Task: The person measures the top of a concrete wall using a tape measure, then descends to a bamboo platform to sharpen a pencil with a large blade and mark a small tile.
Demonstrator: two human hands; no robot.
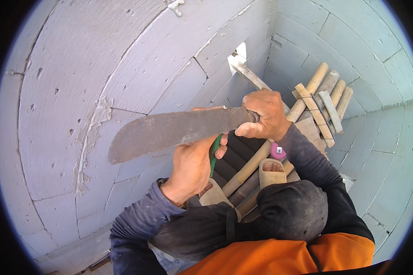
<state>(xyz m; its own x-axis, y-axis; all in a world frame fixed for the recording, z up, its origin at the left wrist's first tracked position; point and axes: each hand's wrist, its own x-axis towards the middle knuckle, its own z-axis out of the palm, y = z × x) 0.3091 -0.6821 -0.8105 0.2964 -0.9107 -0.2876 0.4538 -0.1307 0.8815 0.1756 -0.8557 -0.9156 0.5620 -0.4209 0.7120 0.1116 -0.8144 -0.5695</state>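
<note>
My right hand (pixel 264 114) grips the handle of a broad, worn steel machete (pixel 170 130), held sideways with its blade reaching to the left. My left hand (pixel 192 169) is just under the blade, its fingers closed round a slim green stick (pixel 214 158), probably a pencil, that points down. Part of that hand is hidden behind the blade, and whether it touches the steel I cannot tell. Below my hands a pink tape measure (pixel 277 151) lies beside my sandalled foot (pixel 273 168).
I am on bamboo poles (pixel 248 169) between pale block walls (pixel 69 119). More poles with tied cross pieces (pixel 314 110) rise at the right. A pale plank (pixel 250 75) runs into a small opening (pixel 238 55) in the wall ahead. My other sandal (pixel 209 197) shows below my left hand.
</note>
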